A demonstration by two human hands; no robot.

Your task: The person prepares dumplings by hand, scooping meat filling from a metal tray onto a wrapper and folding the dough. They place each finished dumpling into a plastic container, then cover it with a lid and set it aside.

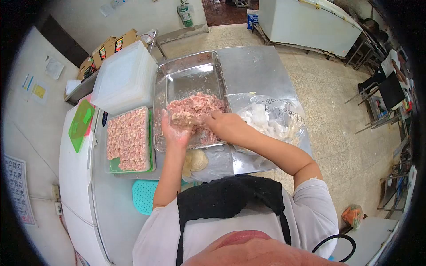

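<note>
Ground meat (197,104) lies in the lower half of a deep metal tray (186,56). Over the tray's front part, my left hand (176,133) is cupped palm up, with a lump of meat (183,119) on it. My right hand (218,125) has its fingers closed beside that lump, at the meat; whatever they grip is too small to make out. Left of the tray, a clear container (108,155) holds rows of small meat portions. A stack of pale round wrappers (196,160) sits just below the tray, near my left forearm.
Stacked translucent containers (126,75) stand at the back left. A plastic bag with white contents (266,117) lies right of the tray on the metal table (253,66). A turquoise perforated basket (143,197) is below the table edge. A person (391,66) is at the far right.
</note>
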